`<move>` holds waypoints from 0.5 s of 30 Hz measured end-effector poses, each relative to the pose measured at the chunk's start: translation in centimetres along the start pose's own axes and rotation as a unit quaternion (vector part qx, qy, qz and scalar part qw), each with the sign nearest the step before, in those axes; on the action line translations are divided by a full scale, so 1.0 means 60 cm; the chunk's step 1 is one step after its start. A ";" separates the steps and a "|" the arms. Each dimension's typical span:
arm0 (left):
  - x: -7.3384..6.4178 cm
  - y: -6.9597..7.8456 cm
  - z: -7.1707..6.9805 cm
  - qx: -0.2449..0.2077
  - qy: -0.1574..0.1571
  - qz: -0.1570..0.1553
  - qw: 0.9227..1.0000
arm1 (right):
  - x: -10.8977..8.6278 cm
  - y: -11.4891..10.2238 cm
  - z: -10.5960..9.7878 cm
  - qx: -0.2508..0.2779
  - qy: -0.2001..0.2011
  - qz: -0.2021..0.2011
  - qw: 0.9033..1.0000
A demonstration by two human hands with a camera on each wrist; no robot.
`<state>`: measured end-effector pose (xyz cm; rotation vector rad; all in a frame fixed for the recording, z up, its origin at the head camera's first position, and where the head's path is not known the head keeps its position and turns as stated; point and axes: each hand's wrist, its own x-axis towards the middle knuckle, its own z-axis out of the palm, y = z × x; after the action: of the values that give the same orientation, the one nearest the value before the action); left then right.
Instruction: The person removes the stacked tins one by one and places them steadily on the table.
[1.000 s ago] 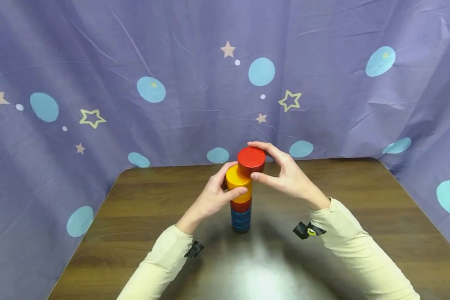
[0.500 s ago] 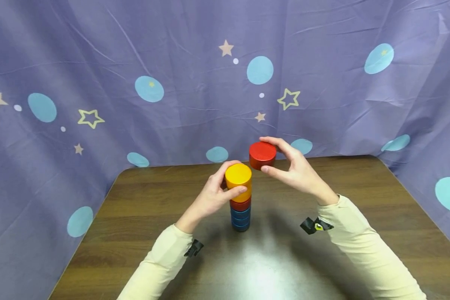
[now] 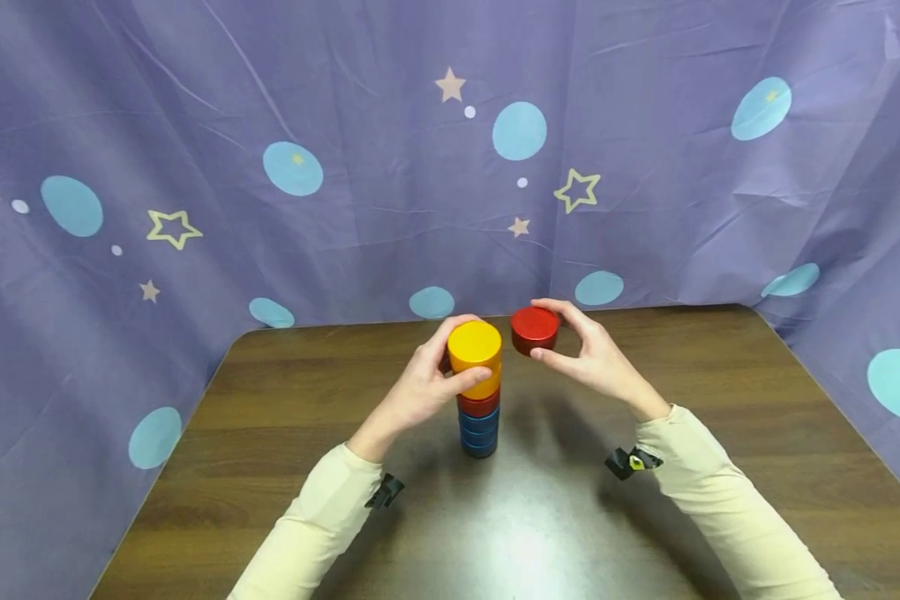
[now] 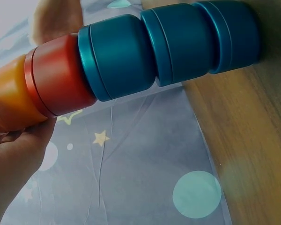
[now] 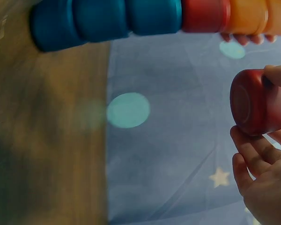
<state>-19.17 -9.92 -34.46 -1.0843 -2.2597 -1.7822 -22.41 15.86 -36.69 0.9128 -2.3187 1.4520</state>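
A column of round lidded tins stands upright on the table, with three blue tins at the bottom. Above them sits a red tin, and yellow-orange tins form the top. My left hand grips the yellow part, its thumb across the near side and its fingers behind. To the right of the column, apart from it, my right hand pinches another red tin between thumb and fingers, off the table. In the left wrist view, the blue tins rise from the table.
The dark wooden table carries the column near its middle, with bare wood on both sides. A purple curtain with stars and circles hangs behind the table's far edge. Small black devices sit at both wrists.
The red tin in my right hand has moved off the yellow top, away to the right, and then lower. My left hand keeps its grip on the column.
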 end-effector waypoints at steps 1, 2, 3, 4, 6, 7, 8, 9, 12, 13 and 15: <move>0.000 0.000 0.000 0.001 0.000 0.000 1.000 | -0.002 0.005 0.002 -0.002 0.001 0.006 1.000; 0.000 0.000 0.000 0.000 -0.001 0.000 1.000 | -0.004 0.010 0.003 -0.005 0.001 0.012 1.000; 0.000 0.000 0.000 -0.001 -0.001 0.000 1.000 | -0.005 0.015 0.005 -0.010 0.002 0.017 1.000; 0.000 0.001 -0.001 -0.001 -0.001 0.001 1.000 | -0.007 0.021 0.007 -0.013 0.004 0.021 1.000; 0.000 0.002 -0.001 -0.003 -0.003 0.001 1.000 | -0.010 0.033 0.013 -0.022 0.004 0.026 0.999; -0.001 0.002 -0.001 -0.004 -0.004 0.002 1.000 | -0.012 0.041 0.016 -0.027 0.003 0.026 0.999; -0.001 0.002 -0.001 -0.006 -0.005 0.002 1.000 | -0.014 0.049 0.019 -0.030 0.003 0.027 0.999; -0.001 0.002 -0.001 -0.006 -0.006 0.003 1.000 | -0.016 0.057 0.023 -0.031 0.002 0.027 0.999; 0.000 0.001 -0.002 -0.007 -0.009 0.002 1.000 | -0.023 0.080 0.032 -0.037 -0.004 0.037 0.999; 0.000 0.001 -0.002 -0.006 -0.010 0.002 1.000 | -0.025 0.087 0.035 -0.036 -0.006 0.041 0.998; 0.000 0.001 -0.002 -0.006 -0.010 0.002 1.000 | -0.029 0.098 0.039 -0.031 -0.010 0.048 0.998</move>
<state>-19.18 -10.04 -34.36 -1.1141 -2.2584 -1.7937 -24.47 16.26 -42.88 0.8141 -2.4382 1.4039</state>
